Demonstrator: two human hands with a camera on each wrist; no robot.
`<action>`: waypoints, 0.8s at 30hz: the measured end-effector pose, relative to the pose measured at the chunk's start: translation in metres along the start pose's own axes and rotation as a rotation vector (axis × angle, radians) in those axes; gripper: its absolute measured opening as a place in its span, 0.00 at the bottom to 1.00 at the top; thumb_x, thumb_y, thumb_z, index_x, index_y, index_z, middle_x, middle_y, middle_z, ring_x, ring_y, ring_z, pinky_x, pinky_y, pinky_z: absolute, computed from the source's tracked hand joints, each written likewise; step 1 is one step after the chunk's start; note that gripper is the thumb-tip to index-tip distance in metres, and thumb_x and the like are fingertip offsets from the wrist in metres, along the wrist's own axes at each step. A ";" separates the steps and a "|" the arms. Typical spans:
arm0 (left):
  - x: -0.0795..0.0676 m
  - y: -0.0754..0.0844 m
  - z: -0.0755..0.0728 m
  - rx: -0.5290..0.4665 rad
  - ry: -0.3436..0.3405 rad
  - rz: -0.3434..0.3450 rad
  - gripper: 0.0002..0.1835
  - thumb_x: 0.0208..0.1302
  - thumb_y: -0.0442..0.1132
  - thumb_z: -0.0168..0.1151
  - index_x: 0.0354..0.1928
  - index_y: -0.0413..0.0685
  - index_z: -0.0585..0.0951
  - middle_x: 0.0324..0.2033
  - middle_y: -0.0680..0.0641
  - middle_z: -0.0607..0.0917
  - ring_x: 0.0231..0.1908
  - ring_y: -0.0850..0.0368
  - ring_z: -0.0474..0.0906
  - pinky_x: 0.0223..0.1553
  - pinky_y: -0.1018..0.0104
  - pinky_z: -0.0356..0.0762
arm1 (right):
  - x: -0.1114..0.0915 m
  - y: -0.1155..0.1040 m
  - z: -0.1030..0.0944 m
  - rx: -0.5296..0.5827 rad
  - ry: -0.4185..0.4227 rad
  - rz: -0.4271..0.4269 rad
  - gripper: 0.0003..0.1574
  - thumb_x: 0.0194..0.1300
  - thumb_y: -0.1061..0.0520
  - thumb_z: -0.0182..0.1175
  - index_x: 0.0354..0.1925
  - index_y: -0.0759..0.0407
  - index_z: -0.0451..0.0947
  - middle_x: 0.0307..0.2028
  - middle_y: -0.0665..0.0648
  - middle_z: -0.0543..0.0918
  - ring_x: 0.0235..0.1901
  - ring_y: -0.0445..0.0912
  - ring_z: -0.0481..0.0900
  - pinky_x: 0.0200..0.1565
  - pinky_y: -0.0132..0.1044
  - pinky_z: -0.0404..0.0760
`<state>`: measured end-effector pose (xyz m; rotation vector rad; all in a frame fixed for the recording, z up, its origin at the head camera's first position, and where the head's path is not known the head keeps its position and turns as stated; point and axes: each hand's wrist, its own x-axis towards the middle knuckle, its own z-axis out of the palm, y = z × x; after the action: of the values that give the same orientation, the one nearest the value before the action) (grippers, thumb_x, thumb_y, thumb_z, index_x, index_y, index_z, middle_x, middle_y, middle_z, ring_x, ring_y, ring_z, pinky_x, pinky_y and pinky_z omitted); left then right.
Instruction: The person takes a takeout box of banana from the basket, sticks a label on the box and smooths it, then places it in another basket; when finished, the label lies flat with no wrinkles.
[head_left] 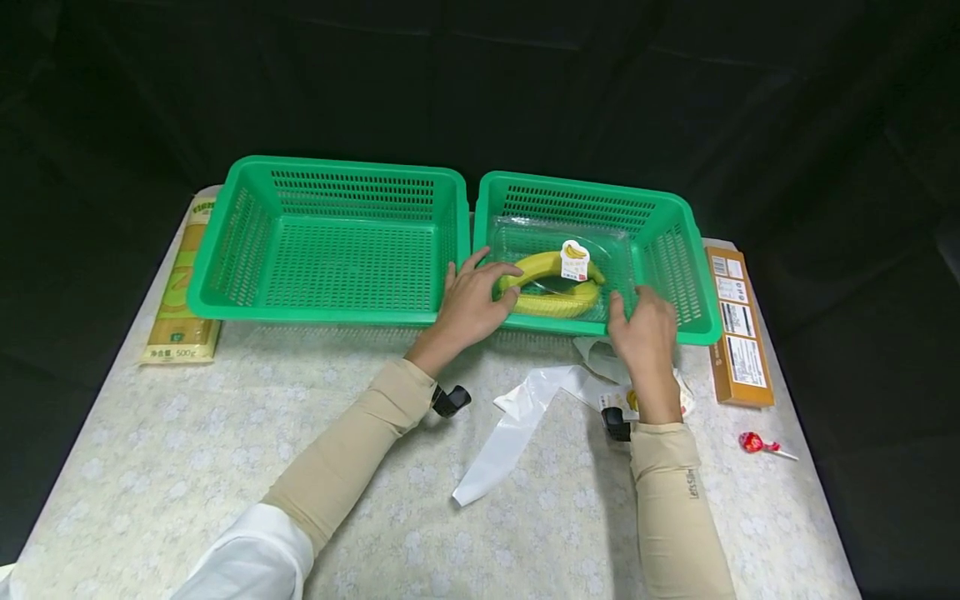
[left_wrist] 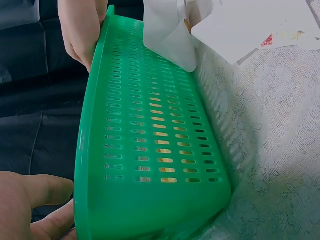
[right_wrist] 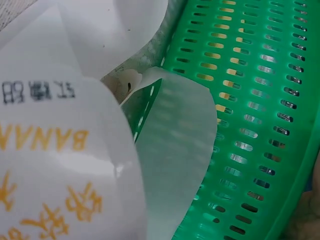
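Note:
A clear plastic box [head_left: 617,242] with bananas [head_left: 551,307] inside sits in the right green basket [head_left: 592,185]. A banana-picture sticker [head_left: 575,261] is on its lid. My left hand [head_left: 474,304] reaches over the basket's near-left corner, relaxed fingers and thumb at the box's left end. At the box's right end, my right hand [head_left: 643,329] reaches over the front rim, with thumb and index finger apart. The rim hides some fingertips. Below the right wrist lies a white strip of sticker backing [head_left: 517,425]; a banana label [right_wrist: 60,150] on it fills the right wrist view's left side.
Beside the right basket stands another green basket [head_left: 352,167]. A yellow-green 500g packet [head_left: 180,292] lies at the far left. On the right are an orange carton [head_left: 738,333] and a red-wrapped lollipop [head_left: 752,442]. A patterned cloth [head_left: 225,433] covers the table.

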<state>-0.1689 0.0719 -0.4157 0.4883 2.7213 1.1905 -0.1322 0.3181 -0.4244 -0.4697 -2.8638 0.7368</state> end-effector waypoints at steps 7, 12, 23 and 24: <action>0.000 0.000 0.002 0.004 0.007 0.008 0.18 0.74 0.45 0.55 0.62 0.56 0.80 0.65 0.53 0.80 0.79 0.52 0.51 0.76 0.30 0.37 | -0.001 -0.002 -0.001 -0.013 -0.020 0.028 0.36 0.77 0.46 0.46 0.67 0.75 0.66 0.65 0.76 0.72 0.68 0.70 0.65 0.70 0.60 0.62; 0.001 0.000 0.003 0.001 0.003 0.010 0.18 0.74 0.45 0.55 0.62 0.56 0.80 0.65 0.53 0.80 0.80 0.53 0.51 0.76 0.30 0.37 | -0.001 -0.002 -0.002 -0.024 -0.025 0.038 0.37 0.77 0.46 0.45 0.68 0.74 0.66 0.66 0.76 0.72 0.69 0.69 0.64 0.70 0.59 0.61; 0.001 0.000 0.003 0.007 0.001 0.007 0.18 0.74 0.46 0.55 0.62 0.57 0.80 0.66 0.54 0.79 0.80 0.52 0.50 0.76 0.30 0.38 | 0.000 -0.003 -0.001 -0.024 -0.022 0.047 0.37 0.77 0.46 0.45 0.68 0.74 0.65 0.66 0.76 0.71 0.69 0.68 0.63 0.71 0.58 0.61; 0.001 0.000 0.003 0.011 0.002 0.007 0.18 0.74 0.46 0.55 0.62 0.57 0.80 0.66 0.54 0.79 0.80 0.52 0.51 0.76 0.30 0.38 | 0.000 -0.003 -0.001 -0.026 -0.020 0.046 0.37 0.77 0.45 0.45 0.69 0.74 0.65 0.66 0.76 0.71 0.69 0.68 0.64 0.71 0.59 0.61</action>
<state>-0.1689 0.0741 -0.4173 0.4983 2.7310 1.1791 -0.1323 0.3161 -0.4222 -0.5371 -2.8930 0.7169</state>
